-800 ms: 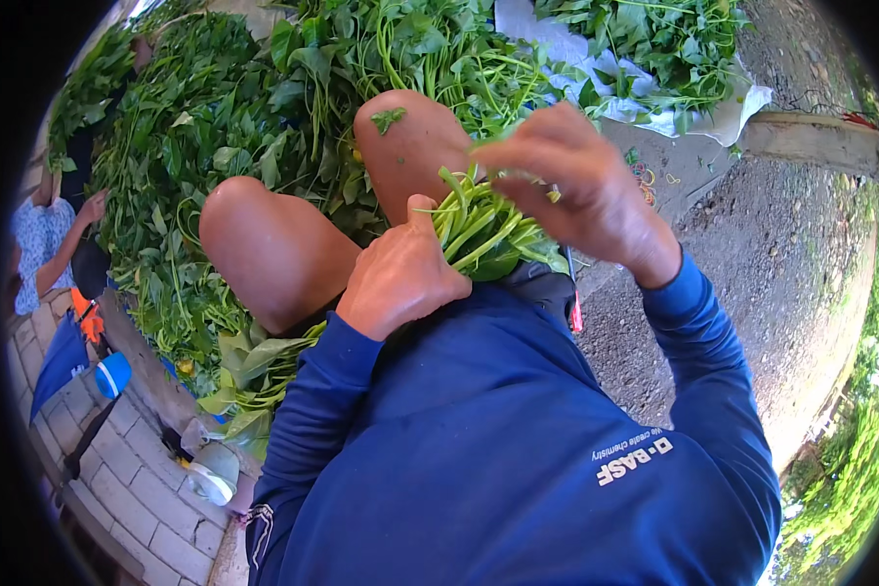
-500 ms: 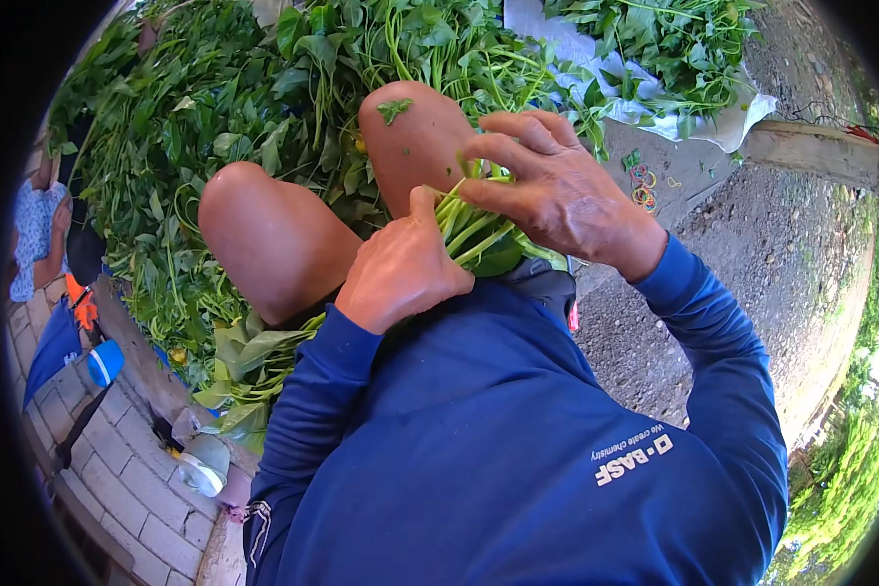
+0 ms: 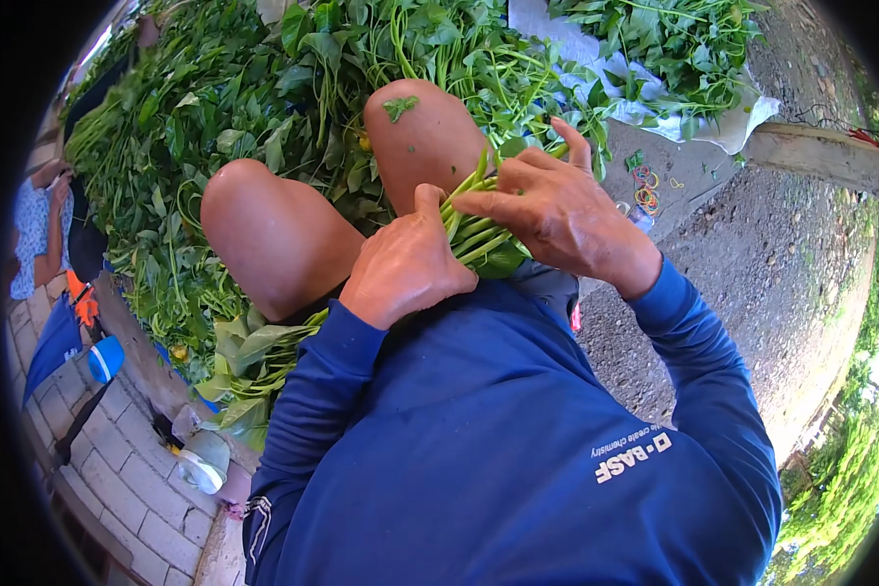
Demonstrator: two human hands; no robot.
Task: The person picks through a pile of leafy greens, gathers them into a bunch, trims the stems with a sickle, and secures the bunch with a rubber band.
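A bunch of green leafy stems (image 3: 475, 237) lies across my lap, its cut stalks showing between my two hands. My left hand (image 3: 400, 259) is closed around the bunch, thumb pointing up along the stalks. At the stalk ends, my right hand (image 3: 578, 217) has its thumb and bent fingers on the stems, while one finger sticks up. A short piece of green stalk shows between these fingers. Leaves of the bunch (image 3: 264, 363) spread out below my left wrist.
A large heap of leafy greens (image 3: 166, 176) covers the area beyond my knees. More greens (image 3: 669, 59) rest on a white sheet (image 3: 742, 122) at the far right. Coloured rubber bands (image 3: 645, 186) lie on the concrete. Another person's arm (image 3: 54, 230) shows at the left.
My right hand has shifted slightly and raised one finger, its thumb now across the stalks. My left hand keeps its hold on the bunch.
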